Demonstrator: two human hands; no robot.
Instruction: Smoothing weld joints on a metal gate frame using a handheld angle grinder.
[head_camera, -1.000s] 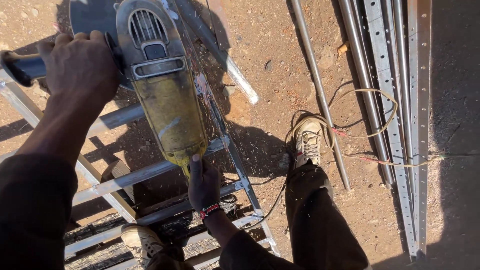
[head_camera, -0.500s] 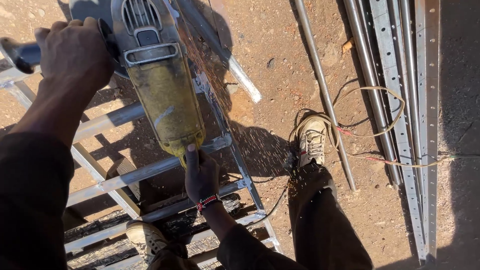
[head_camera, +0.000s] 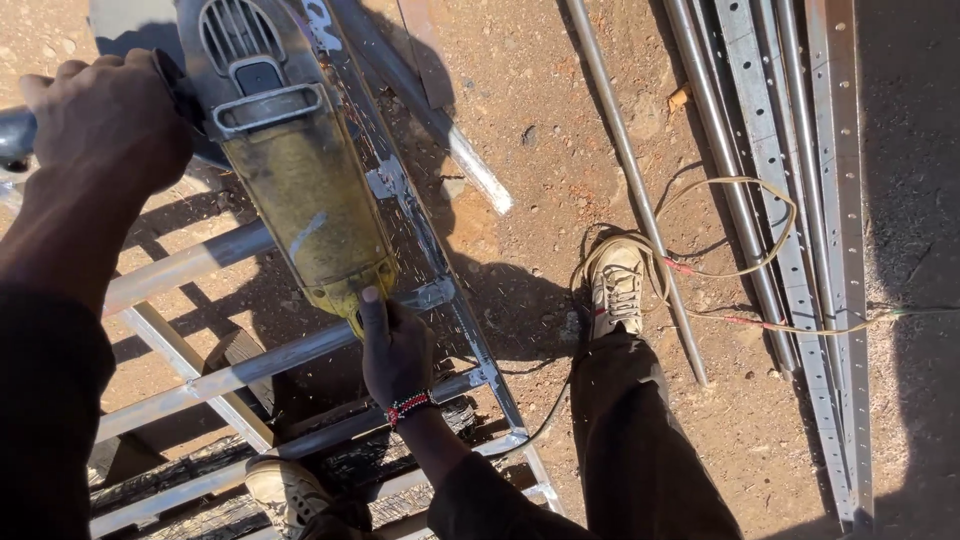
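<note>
Grinder (head_camera: 300, 190) now nearer the lens, sparks on the frame (head_camera: 440, 290); our left hand (head_camera: 105, 125) clasps its handle, right hand (head_camera: 395, 350) its tail.

A thin round metal rod (head_camera: 632, 190) runs from the top centre of the frame down towards the middle right, lying on reddish dirt ground (head_camera: 560, 120). Further right, a bundle of long perforated metal strips (head_camera: 790, 250) and tubes lies side by side, stretching from the top edge to the lower right. A yellowish cable (head_camera: 770, 215) loops across these strips at mid-right and curls back towards a pale laced shoe (head_camera: 617, 285) in the centre. A second pale shoe (head_camera: 285, 487) shows at the bottom, left of centre. A short flat metal offcut (head_camera: 478, 178) rests upper centre.
</note>
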